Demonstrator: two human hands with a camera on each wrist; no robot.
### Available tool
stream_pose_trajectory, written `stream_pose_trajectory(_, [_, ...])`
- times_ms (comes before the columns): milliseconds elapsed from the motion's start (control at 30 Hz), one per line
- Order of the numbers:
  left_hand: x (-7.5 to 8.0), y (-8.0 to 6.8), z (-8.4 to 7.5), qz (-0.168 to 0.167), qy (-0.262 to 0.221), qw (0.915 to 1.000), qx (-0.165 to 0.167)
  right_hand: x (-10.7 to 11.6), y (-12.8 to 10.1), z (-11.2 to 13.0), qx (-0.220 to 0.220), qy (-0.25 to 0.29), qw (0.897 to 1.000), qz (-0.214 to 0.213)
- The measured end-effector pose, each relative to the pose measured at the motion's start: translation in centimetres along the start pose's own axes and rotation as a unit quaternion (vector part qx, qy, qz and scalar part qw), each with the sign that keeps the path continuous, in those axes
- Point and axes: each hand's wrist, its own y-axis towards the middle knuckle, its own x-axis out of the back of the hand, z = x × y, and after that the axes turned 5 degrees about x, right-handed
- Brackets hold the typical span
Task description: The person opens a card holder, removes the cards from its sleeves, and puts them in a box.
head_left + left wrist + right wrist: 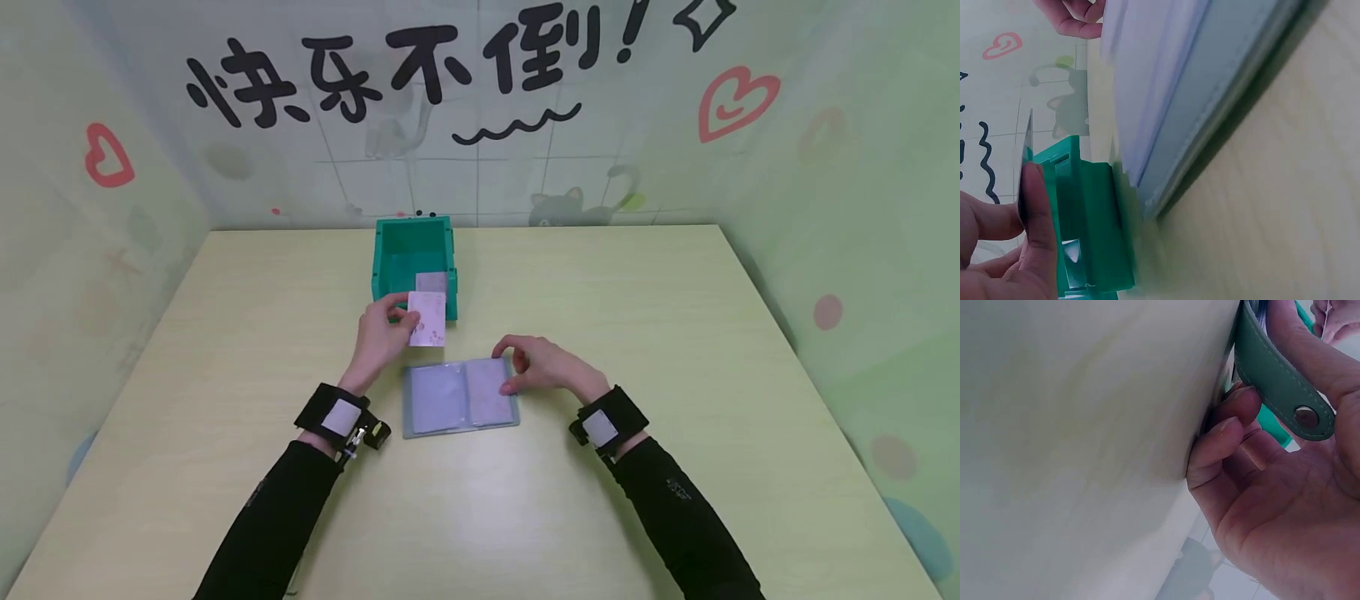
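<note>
My left hand [381, 333] pinches a pink printed card [427, 320] between thumb and fingers, above the table. In the left wrist view the card [1026, 150] appears edge-on. Below it, a small card album [438, 400] lies spread flat, with pale lilac pages in clear sleeves and a grey-green cover. My right hand [551, 367] grips the album's right edge, its thumb over the page and its other fingers curled low at the side. A green strap [1285, 387] with a metal snap sticks out between that thumb and the fingers.
Behind the album stands a green plastic box [413, 242], with another pinkish card [431, 282] in its near right corner. The pale wooden table [645, 300] is bordered by printed cloth walls [480, 183] at the back and both sides.
</note>
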Motion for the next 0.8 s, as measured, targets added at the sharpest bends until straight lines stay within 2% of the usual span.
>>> stream_pose_trajectory(200, [-0.2,1.6,-1.0,-0.044,0.022,0.9985,-0.022,0.0,0.1,-0.1,0.005,0.002,1.0,0.001])
stream_pose_trajectory(567, [-1.0,3.7,-2.4,-0.081,0.01,0.9965,-0.018,0.2,0.1,0.1,0.006,0.003,1.0,0.0])
stream_pose_trajectory(667, [-1.2,4.2,-2.4,-0.094,0.021,0.9951,-0.024,0.2,0.0,0.0,0.006,0.002,1.0,0.0])
stream_pose_trajectory(800, [-1.4,4.9,-2.4,-0.096,0.043,0.994,-0.028,0.3,-0.1,0.1,0.003,0.002,1.0,0.001])
